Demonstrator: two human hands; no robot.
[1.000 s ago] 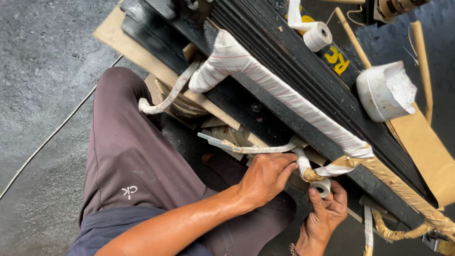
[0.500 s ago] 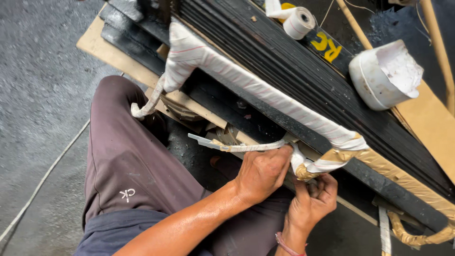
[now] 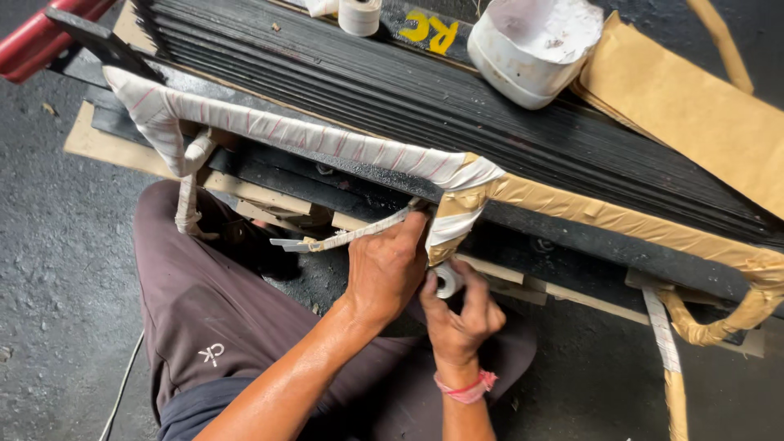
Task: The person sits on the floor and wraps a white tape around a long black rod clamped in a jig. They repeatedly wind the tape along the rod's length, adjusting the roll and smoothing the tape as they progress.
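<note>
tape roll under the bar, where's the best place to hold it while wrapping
Hold the small white tape roll by its round rim, coming from below the black bar. The right hand pinches it that way now, so the strip runs straight up to the wrapped edge. The left hand steadies the wrap beside it.

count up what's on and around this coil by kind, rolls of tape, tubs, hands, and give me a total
Rolls of white tape: 2, one in the right hand at, one on top at
White tubs: 1
Hands: 2, the left hand pressing the wrapped bar
Total: 5
</note>
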